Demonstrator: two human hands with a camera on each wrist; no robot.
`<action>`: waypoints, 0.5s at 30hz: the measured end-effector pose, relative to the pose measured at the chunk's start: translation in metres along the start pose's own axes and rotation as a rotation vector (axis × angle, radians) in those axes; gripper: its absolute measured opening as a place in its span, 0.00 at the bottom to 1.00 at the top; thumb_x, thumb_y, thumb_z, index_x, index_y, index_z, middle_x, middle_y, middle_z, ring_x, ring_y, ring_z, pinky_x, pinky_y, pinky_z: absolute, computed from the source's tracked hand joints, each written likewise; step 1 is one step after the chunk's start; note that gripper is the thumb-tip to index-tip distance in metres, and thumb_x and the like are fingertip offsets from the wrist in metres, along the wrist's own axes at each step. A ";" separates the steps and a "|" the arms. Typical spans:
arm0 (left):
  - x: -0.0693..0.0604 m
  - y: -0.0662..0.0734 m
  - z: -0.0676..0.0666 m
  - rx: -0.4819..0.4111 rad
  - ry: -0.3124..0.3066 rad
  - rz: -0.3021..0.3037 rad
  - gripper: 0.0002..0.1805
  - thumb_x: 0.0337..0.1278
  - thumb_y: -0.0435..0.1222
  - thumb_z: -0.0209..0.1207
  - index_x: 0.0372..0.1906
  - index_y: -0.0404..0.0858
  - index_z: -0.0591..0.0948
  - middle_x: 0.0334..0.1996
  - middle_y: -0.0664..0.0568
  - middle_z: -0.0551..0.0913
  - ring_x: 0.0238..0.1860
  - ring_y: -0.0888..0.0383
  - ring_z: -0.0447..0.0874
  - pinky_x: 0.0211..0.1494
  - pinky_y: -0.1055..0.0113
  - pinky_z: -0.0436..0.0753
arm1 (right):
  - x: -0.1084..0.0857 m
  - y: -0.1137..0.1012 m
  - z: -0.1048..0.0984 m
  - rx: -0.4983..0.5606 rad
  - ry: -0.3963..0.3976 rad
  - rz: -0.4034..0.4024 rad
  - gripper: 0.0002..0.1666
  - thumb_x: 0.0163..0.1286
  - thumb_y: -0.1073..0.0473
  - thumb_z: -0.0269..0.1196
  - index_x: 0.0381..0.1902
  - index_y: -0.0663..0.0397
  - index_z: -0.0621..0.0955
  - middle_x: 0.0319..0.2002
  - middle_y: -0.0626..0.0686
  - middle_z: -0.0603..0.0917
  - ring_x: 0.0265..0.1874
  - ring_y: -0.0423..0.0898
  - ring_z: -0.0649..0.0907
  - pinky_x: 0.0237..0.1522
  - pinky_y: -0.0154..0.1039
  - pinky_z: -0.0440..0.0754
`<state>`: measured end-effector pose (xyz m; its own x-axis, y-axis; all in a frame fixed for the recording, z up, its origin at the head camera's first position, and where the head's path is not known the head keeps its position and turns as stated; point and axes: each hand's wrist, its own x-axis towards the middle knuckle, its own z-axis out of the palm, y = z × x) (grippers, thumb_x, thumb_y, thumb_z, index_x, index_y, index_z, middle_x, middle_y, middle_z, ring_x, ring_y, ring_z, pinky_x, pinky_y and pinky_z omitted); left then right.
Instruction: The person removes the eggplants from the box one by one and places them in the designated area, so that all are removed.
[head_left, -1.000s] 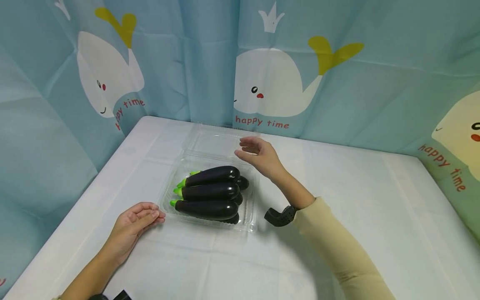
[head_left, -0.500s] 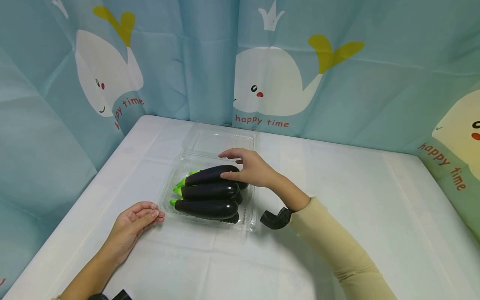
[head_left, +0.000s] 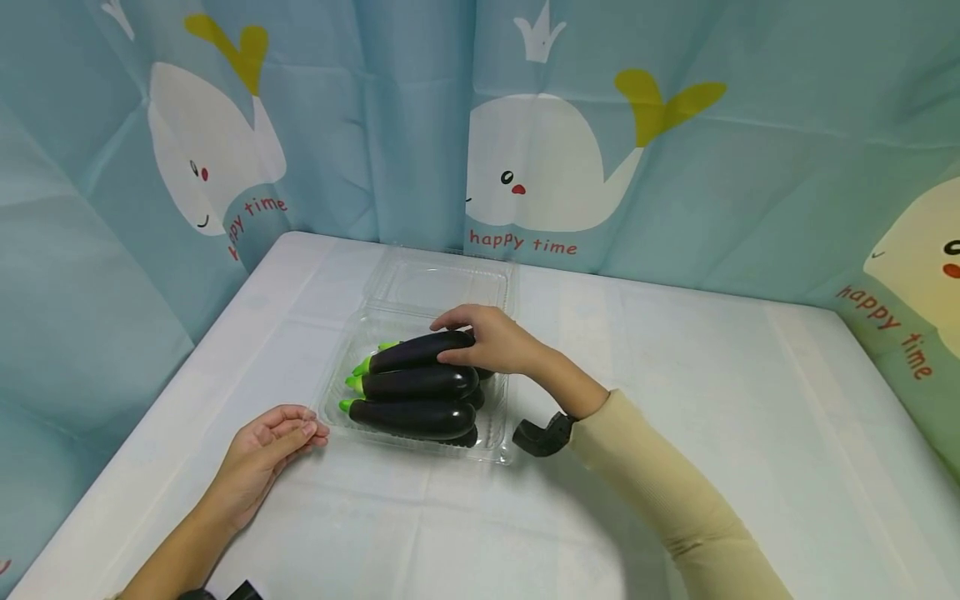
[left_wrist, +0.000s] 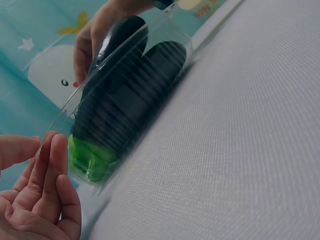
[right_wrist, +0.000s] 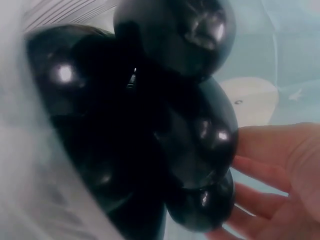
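Several glossy dark eggplants with green stem ends lie stacked in a clear plastic clamshell container (head_left: 493, 421). My left hand (head_left: 262, 458) pinches the container's near-left corner rim between thumb and fingers, as the left wrist view also shows. Around the thick right end of the far upper eggplant (head_left: 405, 352) my right hand (head_left: 502, 343) holds on, thumb in front and fingers behind. The middle upper eggplant (head_left: 420, 383) and the near upper eggplant (head_left: 412, 419) lie beside it. Lower eggplants show only in part. Close up in the right wrist view, the right-hand fingers (right_wrist: 260, 145) touch the dark rounded ends.
The container's hinged lid (head_left: 442, 283) lies flat and folded back behind it. A white cloth (head_left: 675, 417) covers the table. Blue whale-print curtains (head_left: 420, 125) stand along its back and sides. Each wrist wears a black mount (head_left: 543, 435).
My right hand has come from above the lid toward me and down onto the far upper eggplant, and its fingers have closed around that end. My left hand keeps its place.
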<state>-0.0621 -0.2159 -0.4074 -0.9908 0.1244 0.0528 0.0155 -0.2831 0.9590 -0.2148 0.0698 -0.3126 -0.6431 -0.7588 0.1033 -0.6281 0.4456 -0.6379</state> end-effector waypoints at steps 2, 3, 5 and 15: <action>0.000 0.000 0.000 -0.001 -0.004 0.000 0.05 0.63 0.26 0.50 0.41 0.35 0.74 0.36 0.51 0.84 0.38 0.58 0.83 0.47 0.69 0.78 | 0.001 0.000 0.000 -0.001 -0.008 0.006 0.20 0.59 0.62 0.66 0.49 0.63 0.78 0.47 0.55 0.80 0.47 0.47 0.77 0.49 0.39 0.77; 0.000 -0.001 0.000 -0.002 -0.005 -0.001 0.05 0.63 0.26 0.50 0.41 0.35 0.74 0.36 0.51 0.84 0.38 0.58 0.83 0.47 0.69 0.78 | 0.001 0.001 0.000 -0.004 -0.011 0.005 0.19 0.59 0.63 0.65 0.49 0.63 0.78 0.46 0.55 0.80 0.47 0.47 0.78 0.48 0.39 0.76; 0.000 -0.001 0.000 -0.005 -0.005 -0.004 0.05 0.63 0.26 0.50 0.41 0.35 0.74 0.36 0.51 0.84 0.38 0.58 0.83 0.47 0.69 0.78 | 0.001 0.001 -0.001 -0.014 -0.018 0.003 0.18 0.60 0.64 0.64 0.48 0.63 0.79 0.46 0.55 0.81 0.47 0.47 0.78 0.49 0.39 0.76; 0.001 0.002 0.001 -0.020 0.001 0.003 0.06 0.63 0.25 0.49 0.41 0.35 0.74 0.35 0.50 0.84 0.38 0.57 0.83 0.47 0.69 0.79 | -0.009 -0.006 -0.011 -0.023 0.070 0.033 0.19 0.59 0.64 0.65 0.49 0.63 0.79 0.48 0.55 0.80 0.49 0.47 0.76 0.49 0.43 0.76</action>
<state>-0.0626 -0.2153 -0.4056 -0.9909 0.1228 0.0550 0.0153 -0.3026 0.9530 -0.2099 0.0795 -0.3009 -0.6918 -0.7091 0.1359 -0.6155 0.4807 -0.6246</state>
